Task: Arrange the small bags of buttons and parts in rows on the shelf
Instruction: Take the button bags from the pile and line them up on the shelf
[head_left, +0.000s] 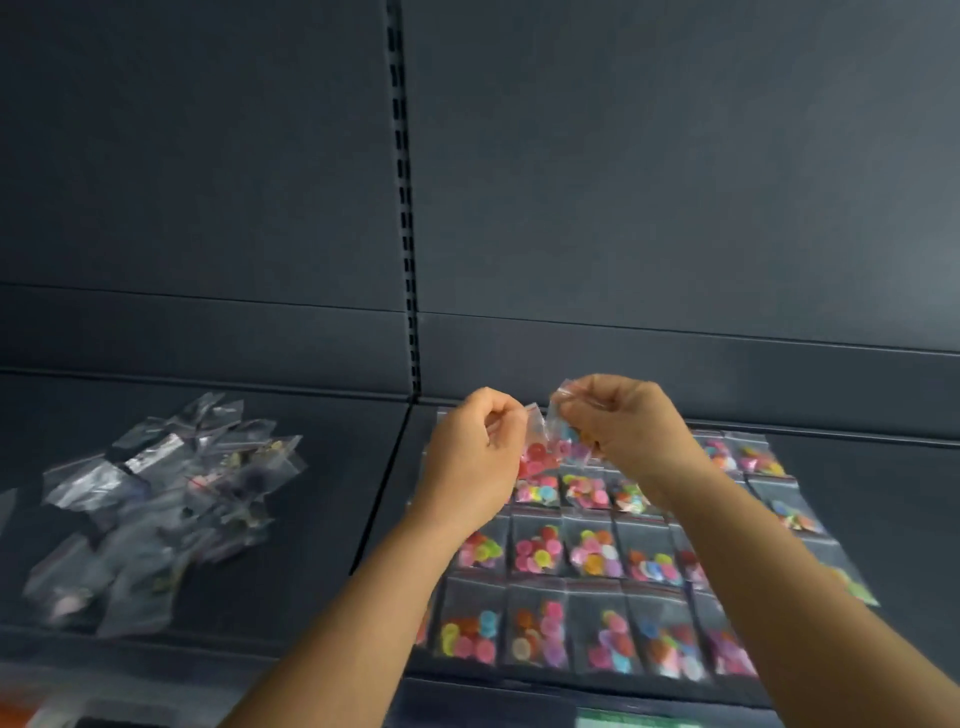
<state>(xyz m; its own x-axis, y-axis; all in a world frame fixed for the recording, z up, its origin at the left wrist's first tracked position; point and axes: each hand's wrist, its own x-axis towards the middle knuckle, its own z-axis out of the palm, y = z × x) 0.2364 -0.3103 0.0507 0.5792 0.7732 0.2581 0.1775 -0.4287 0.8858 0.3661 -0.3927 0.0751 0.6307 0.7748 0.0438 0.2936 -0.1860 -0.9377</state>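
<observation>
Your left hand (470, 457) and right hand (626, 426) are raised together over the back of the dark shelf (337, 467). The left fingers curl in a pinch on a clear zip bag of red buttons (535, 452); the right fingers pinch the top of a second clear bag of mixed buttons (563, 428) just beside it. Below your hands, bags of coloured buttons (540, 551) lie flat in rows on the right part of the shelf, edges touching. A loose heap of clear bags (156, 499) sits well apart on the left. No writing or label can be read anywhere; the bags are too blurred.
</observation>
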